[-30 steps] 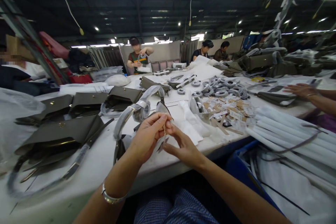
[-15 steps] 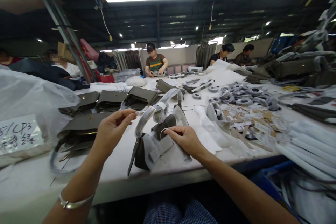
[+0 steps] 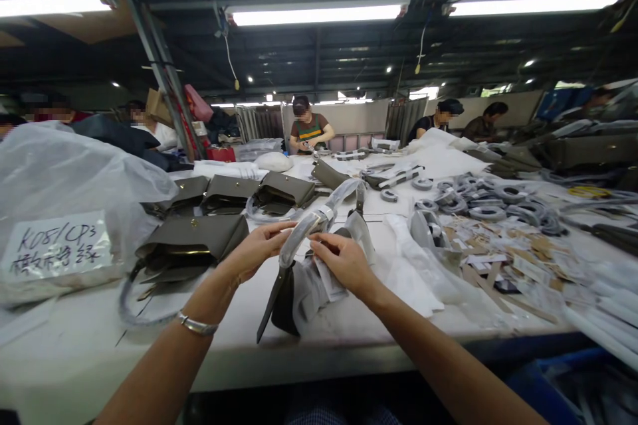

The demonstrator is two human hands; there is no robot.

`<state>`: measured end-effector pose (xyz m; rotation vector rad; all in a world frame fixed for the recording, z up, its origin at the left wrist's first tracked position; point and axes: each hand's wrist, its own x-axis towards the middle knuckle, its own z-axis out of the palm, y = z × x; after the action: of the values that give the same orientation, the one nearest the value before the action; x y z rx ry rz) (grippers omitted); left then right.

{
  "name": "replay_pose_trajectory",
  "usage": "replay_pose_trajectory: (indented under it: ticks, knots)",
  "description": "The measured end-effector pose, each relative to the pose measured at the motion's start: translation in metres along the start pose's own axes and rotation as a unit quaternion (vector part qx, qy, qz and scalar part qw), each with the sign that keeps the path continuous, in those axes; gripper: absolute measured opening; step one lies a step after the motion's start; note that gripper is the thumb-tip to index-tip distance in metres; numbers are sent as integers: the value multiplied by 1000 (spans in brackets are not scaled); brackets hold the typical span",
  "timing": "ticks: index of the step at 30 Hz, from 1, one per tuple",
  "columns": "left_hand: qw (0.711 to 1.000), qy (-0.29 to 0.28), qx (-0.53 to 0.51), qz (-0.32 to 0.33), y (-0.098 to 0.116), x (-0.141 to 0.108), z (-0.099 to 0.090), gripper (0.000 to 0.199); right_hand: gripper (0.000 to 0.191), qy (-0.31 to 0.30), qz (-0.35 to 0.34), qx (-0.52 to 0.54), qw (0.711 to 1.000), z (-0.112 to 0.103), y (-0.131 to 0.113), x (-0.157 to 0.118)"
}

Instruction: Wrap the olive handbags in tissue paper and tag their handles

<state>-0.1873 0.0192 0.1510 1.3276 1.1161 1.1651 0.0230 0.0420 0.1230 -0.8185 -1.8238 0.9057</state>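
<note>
Between my hands stands a dark olive handbag [image 3: 285, 305], partly covered in translucent wrap. Its raised strap [image 3: 302, 234] is wrapped in clear plastic. My left hand [image 3: 259, 247] is at the left of the strap, thumb and fingers drawn together; what sits between their tips is hidden. On the other side, my right hand [image 3: 343, 264] is closed in a pinch just above the bag body, where a thin white cord showed a moment earlier. A pale tag or paper strip [image 3: 329, 282] hangs below those fingers. The fingertips of both hands are close together, beside the strap.
Another olive bag [image 3: 194, 232] stands close on the left, with several more behind it. A large plastic bag with a handwritten label [image 3: 54, 249] fills the left side. Rightward lie loose tags [image 3: 503, 246] and wrapped strap coils [image 3: 491, 196]. A co-worker [image 3: 310, 126] works across the table.
My left hand has come in right and down to the strap. My right hand stays by the bag; its white cord loop no longer shows. The view has shifted left and slightly up.
</note>
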Motion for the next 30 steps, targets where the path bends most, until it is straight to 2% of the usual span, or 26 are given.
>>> replay_pose_trajectory:
  ticks: [3, 6, 9, 13, 17, 22, 24, 27, 30]
  knots:
    - [985, 68, -155, 25, -10, -16, -3, 43, 29, 9, 7, 79, 997, -2, 2, -19]
    - [957, 93, -259, 87, -19, -34, -1, 36, 21, -8, -15, 146, 989, 1, 1, -36]
    - [947, 113, -280, 113, -24, -46, 2, 39, 20, -53, -14, 219, 974, 6, 0, -44]
    - [960, 122, -219, 121, -23, -50, 7, 51, 26, -85, -43, 279, 955, 14, -7, -42]
    - [970, 111, -161, 142, -23, -48, 8, 56, 21, -11, -127, 162, 979, 20, -17, -33]
    - [970, 102, -142, 171, -18, -49, 9, 58, 12, 88, -155, 44, 983, 21, -26, -16]
    - [966, 101, -146, 188, -12, -52, 11, 59, 12, 90, -179, -15, 980, 18, -32, -11]
    - [963, 115, -136, 200, 2, -58, 18, 60, 15, 56, -223, -79, 970, 14, -43, -8]
    - [966, 130, -33, 220, 16, -63, 25, 56, 18, 8, -246, -122, 961, 13, -52, -8]
